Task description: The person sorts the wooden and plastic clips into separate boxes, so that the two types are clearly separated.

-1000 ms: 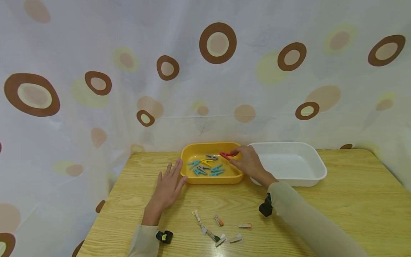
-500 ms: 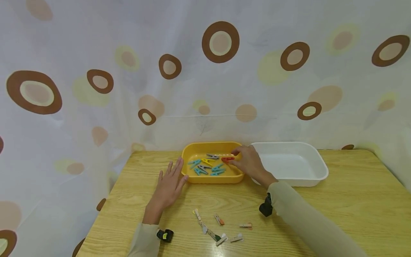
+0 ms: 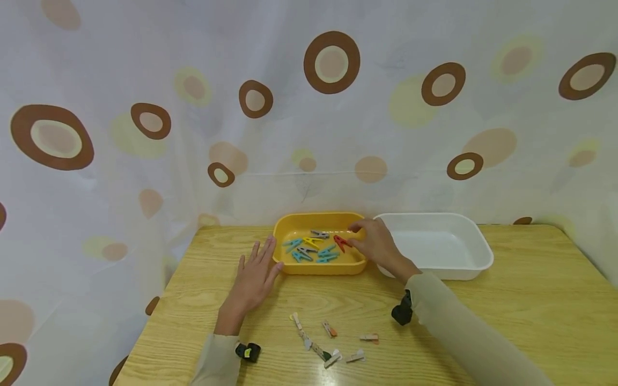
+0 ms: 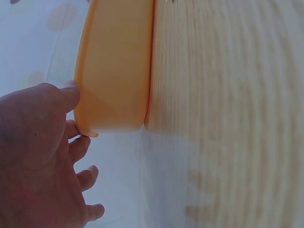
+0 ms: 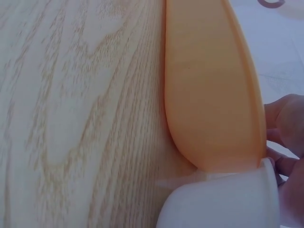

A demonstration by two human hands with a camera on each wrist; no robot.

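Observation:
In the head view, several blue, grey and yellow plastic clothespins lie in the yellow tray, with a red clothespin at its right end. My right hand is over that end, thumb and forefinger apart; the thumb tip is beside the red clothespin, and whether they touch is unclear. My left hand rests against the tray's left end with its fingers extended. In the left wrist view, the left thumb is at the tray's rim. The right wrist view shows only part of the right hand behind the rims.
A white tray stands right beside the yellow one. Several small wooden clothespins with coloured shapes lie on the wooden table nearer the person. A patterned sheet hangs behind the table.
My right hand has lowered the red clothespin into the yellow tray and let it go; it now lies there, turned. The left hand has stayed at the tray's left end.

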